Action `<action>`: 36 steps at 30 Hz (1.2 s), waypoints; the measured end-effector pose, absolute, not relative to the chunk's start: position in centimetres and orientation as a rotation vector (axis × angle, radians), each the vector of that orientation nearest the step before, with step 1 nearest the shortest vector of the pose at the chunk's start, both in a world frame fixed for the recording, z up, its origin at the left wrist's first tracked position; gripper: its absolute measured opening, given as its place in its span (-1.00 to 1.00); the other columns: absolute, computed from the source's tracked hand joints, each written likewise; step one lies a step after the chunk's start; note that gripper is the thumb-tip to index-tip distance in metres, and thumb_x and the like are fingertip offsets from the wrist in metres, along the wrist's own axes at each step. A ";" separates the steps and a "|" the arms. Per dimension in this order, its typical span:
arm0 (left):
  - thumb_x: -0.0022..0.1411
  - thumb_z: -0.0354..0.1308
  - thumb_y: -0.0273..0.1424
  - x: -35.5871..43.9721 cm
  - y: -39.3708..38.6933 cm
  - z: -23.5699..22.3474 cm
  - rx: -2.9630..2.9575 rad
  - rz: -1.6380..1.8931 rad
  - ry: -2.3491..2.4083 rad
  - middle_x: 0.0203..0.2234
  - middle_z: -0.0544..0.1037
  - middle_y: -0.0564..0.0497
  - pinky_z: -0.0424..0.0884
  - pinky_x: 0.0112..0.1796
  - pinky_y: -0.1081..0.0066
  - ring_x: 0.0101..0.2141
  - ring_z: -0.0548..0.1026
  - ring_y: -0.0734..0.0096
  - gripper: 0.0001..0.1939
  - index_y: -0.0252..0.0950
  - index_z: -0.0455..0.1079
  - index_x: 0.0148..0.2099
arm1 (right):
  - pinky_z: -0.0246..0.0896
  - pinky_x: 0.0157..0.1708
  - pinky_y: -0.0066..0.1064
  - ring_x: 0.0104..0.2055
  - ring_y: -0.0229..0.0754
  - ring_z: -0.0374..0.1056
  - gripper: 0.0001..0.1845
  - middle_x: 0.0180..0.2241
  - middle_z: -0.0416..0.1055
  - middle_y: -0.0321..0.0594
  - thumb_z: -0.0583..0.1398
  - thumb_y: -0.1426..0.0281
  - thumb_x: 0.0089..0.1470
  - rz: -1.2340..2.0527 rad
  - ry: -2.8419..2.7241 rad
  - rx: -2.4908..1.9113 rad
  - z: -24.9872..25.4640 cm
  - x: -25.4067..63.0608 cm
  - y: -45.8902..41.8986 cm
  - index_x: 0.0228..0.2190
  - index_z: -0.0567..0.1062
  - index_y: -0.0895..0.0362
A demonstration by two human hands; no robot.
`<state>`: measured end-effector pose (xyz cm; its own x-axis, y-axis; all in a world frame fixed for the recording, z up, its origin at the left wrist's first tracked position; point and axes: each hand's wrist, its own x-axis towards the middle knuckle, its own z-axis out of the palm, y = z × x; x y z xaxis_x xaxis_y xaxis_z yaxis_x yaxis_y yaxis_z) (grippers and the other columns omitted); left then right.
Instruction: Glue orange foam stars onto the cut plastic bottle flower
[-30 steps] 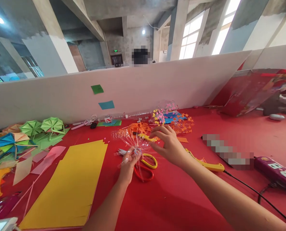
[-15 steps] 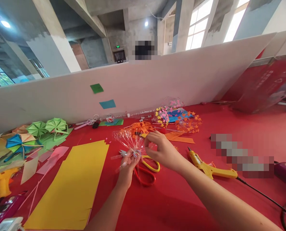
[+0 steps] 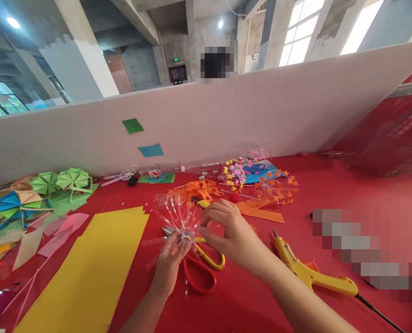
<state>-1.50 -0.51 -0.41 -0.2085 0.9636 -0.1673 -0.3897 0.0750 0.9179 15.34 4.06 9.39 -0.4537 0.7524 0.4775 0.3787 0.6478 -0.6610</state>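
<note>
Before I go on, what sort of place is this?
Probably an indoor craft workstation: a corded hot glue gun, scissors and yellow paper sheets lie on a red table.

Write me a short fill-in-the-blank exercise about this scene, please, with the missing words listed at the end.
1. The left hand holds a piece of clear plastic, and the scissors near it have one yellow handle loop and one ____ loop.
2. The large paper sheets to the left of that hand are ____.
3. On the white partition, the lower square is blue and the upper square is ____.

Missing words: red; yellow; green.
</note>
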 end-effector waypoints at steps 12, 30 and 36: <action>0.00 0.32 -0.33 -1.7 -0.2 -0.7 0.760 1.437 1.117 -0.29 0.54 0.00 0.41 -0.19 0.37 -0.35 0.50 0.44 -0.66 -0.26 0.41 -0.13 | 0.17 -0.11 -0.19 -0.18 -0.12 0.29 -0.91 -0.27 0.44 -0.18 0.21 0.54 0.01 0.474 -2.130 -0.893 10.0 16.8 4.1 -0.43 0.43 0.12; -0.04 0.30 -0.38 -0.9 1.3 5.6 0.872 1.514 0.785 -0.37 0.52 0.03 0.41 -0.32 0.48 -0.33 0.47 0.42 -0.78 -0.30 0.41 -0.29 | 0.21 -0.25 -0.42 -0.30 -0.25 0.29 -0.93 -0.37 0.42 -0.21 0.16 0.49 0.10 0.424 -2.075 -0.695 15.4 15.4 -1.2 -0.43 0.42 0.18; -0.04 0.29 -0.43 1.0 3.5 9.8 0.916 1.574 0.703 -0.39 0.53 0.08 0.40 -0.28 0.51 -0.33 0.48 0.48 -0.83 -0.29 0.42 -0.32 | 0.18 -0.18 -0.40 -0.25 -0.25 0.30 -0.93 -0.34 0.42 -0.21 0.14 0.51 0.11 0.335 -1.980 -0.719 16.9 16.1 -2.1 -0.40 0.42 0.19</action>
